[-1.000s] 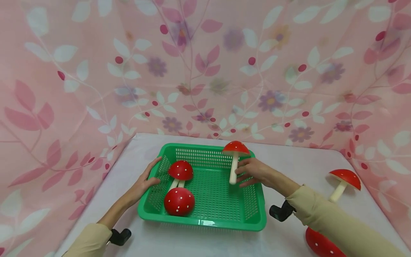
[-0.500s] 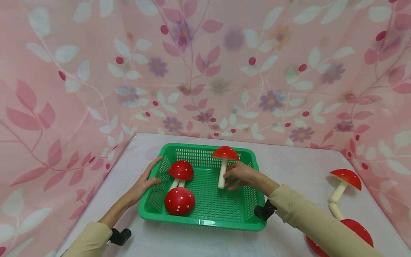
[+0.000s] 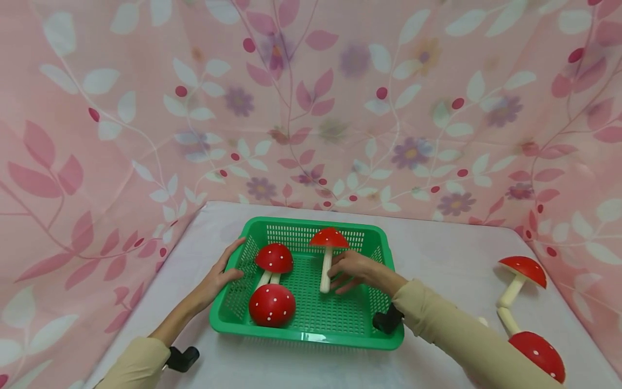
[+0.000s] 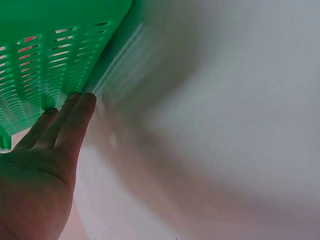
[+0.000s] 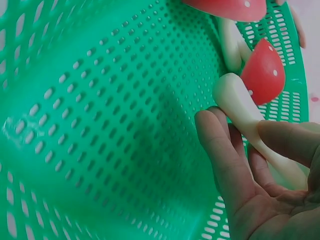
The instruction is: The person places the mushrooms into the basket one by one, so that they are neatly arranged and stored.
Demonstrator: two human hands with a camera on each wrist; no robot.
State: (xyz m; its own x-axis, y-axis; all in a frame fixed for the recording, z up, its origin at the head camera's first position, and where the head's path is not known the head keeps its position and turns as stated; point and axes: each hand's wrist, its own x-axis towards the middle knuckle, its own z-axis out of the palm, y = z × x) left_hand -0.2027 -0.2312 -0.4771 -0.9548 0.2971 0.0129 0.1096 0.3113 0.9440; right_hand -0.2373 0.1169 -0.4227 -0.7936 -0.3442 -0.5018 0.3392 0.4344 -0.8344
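In the head view my right hand (image 3: 353, 269) pinches the pale stem of a toy mushroom (image 3: 329, 237) inside the green plastic basket (image 3: 311, 338). Its red, white-spotted cap is up, and the stem slants down toward the basket floor. From the right wrist, thumb and fingers show around the stem (image 5: 239, 100), its rounded end sticking out. My left hand (image 3: 214, 281) rests at the basket's left rim; the left wrist view has its straight fingers (image 4: 77, 122) against the outer wall. Two toy mushrooms, one cap (image 3: 274, 257) behind another (image 3: 272, 306), lie at the basket's left side.
Right of the basket on the white cloth (image 3: 432, 243) lie a toy mushroom (image 3: 525, 270) and another (image 3: 539, 354), stem ends close together. My right sleeve (image 3: 466, 329) covers part of that area. A pink floral curtain (image 3: 311, 135) hangs behind.
My right hand has carried the mushroom leftward and down, further into the basket. The right forearm followed, uncovering more of the mushrooms at right. My left hand has stayed in place.
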